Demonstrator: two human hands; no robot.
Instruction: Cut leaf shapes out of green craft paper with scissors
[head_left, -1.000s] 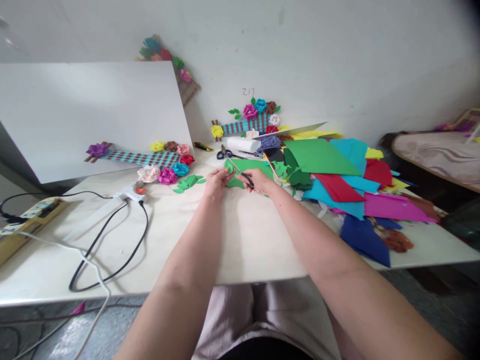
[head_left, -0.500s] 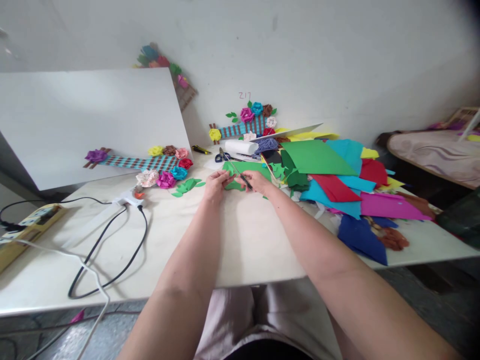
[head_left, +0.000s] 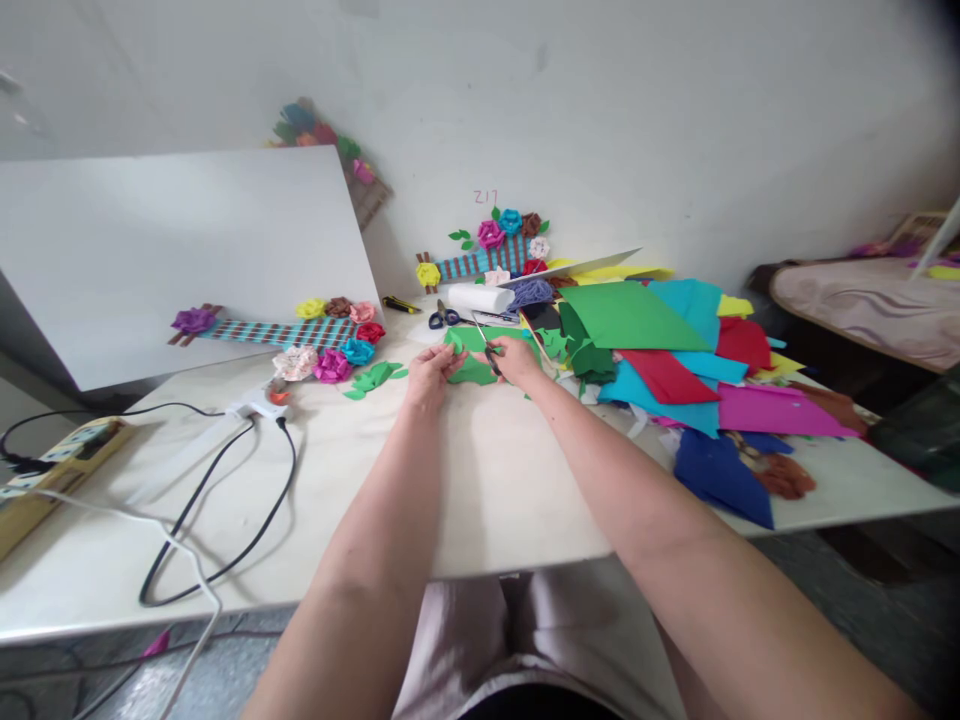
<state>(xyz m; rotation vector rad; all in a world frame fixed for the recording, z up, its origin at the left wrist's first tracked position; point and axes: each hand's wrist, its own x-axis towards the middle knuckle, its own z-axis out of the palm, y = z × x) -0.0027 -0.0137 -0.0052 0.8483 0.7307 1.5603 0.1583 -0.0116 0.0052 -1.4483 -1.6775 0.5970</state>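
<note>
Between the fingers of my left hand (head_left: 433, 372) is a small green paper leaf (head_left: 457, 342), its tip pointing up. My right hand (head_left: 511, 358) grips a pair of scissors (head_left: 486, 340) by dark handles, with the blades pointing up and away from me. The scissors are apart from the leaf. Beneath both hands lies a green sheet (head_left: 476, 370) on the white table (head_left: 517, 470). Several cut green leaves (head_left: 373, 377) are heaped just left of my left hand. Green scraps (head_left: 553, 345) lie to the right of my right hand.
Coloured sheets (head_left: 630, 320) pile up on the right. At the back are other scissors (head_left: 442, 316), a white roll (head_left: 480, 298), purple yarn (head_left: 531, 292) and a yellow cutter (head_left: 400, 304). Flower-trimmed woven pieces (head_left: 289, 330) stand left and behind. Glue gun (head_left: 259, 403) and cables occupy the left.
My right hand has drawn the scissors away from the paper in my left hand, and their blades have swung more upright. The leaf now shows plainly in my left fingers.
</note>
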